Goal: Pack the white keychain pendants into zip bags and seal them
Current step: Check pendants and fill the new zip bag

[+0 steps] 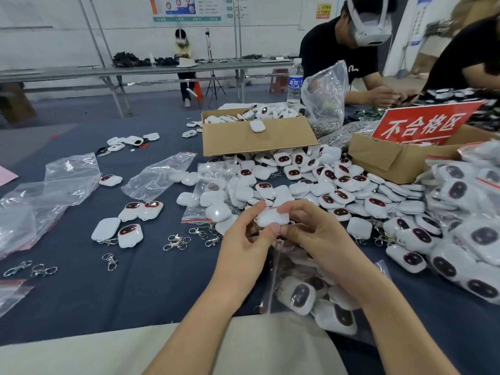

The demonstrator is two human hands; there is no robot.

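pinching white pendant (269, 217), 不合格区 sign (422, 125) beyond

White pendants (343, 182) bear dark, red-rimmed faces; tablecloth (151, 280) navy; sign (424, 123) red with white characters.

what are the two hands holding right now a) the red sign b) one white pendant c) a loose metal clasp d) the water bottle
b: the left hand and the right hand both pinch one white pendant, by the mouth of a part-filled zip bag.

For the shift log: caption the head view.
Left hand and right hand hold a white pendant near a part-filled zip bag.
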